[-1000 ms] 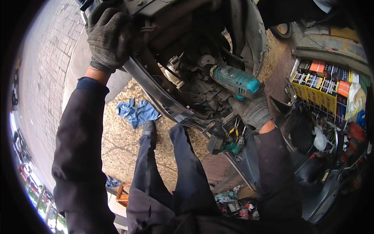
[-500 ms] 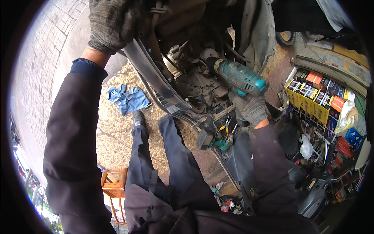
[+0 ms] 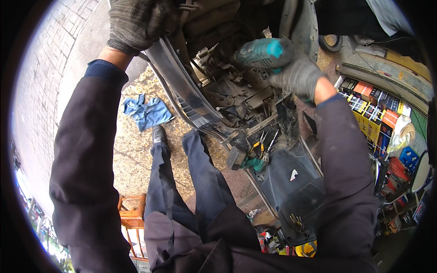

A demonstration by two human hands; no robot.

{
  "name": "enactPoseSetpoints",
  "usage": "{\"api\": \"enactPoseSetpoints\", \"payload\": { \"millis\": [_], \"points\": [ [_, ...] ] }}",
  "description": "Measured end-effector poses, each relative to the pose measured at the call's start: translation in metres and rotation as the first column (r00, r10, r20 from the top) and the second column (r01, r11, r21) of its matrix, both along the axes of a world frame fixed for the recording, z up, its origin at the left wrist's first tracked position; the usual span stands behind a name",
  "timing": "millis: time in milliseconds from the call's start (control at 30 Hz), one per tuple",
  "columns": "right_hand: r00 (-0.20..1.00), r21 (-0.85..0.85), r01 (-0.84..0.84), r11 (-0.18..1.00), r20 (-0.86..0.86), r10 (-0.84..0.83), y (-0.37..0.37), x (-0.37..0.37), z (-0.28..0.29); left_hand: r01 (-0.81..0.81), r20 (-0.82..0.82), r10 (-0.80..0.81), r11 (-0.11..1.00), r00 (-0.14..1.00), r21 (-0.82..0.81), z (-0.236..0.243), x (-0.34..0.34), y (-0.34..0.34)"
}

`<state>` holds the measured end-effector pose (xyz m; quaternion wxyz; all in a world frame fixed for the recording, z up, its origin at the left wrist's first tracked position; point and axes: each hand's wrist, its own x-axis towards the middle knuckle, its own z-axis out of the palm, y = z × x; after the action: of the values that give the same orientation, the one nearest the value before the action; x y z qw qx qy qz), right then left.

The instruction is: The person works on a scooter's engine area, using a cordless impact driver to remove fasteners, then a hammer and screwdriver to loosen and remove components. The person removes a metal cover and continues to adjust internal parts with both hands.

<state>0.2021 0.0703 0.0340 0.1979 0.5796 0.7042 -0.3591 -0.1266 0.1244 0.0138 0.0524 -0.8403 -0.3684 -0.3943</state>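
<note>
Right hand (image 3: 298, 77), teal drill (image 3: 261, 53) shifted farther forward over opened bodywork (image 3: 175, 77), both now blurred; tip contact hard to tell. Right sleeve (image 3: 348, 173) swung outward, baring more dark floorboard (image 3: 289, 195), white mark (image 3: 294, 174), metal pieces (image 3: 298, 225).

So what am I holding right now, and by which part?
Your right hand grips the teal power drill by its handle. Your left hand is at the upper end of the glossy dark panel; whether it grips cannot be told.
</note>
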Motion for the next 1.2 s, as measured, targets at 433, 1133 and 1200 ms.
{"api": "enactPoseSetpoints", "payload": {
  "millis": [433,1133,1200],
  "points": [
    [0.985,-0.141,-0.171,0.975,0.006,0.173,0.025,-0.003,-0.022,0.012,-0.017,-0.012,1.0,1.0,0.007,0.002,-0.004,0.001],
    [0.984,-0.096,-0.088,0.991,0.145,0.102,0.011,-0.017,-0.001,-0.015,-0.009,0.016,1.0,1.0,0.02,0.002,-0.003,0.0],
    [0.986,-0.076,-0.128,0.989,0.094,0.135,0.011,-0.017,-0.005,-0.019,0.002,0.019,0.999,1.0,0.03,0.001,-0.003,0.0]
  ]
}}
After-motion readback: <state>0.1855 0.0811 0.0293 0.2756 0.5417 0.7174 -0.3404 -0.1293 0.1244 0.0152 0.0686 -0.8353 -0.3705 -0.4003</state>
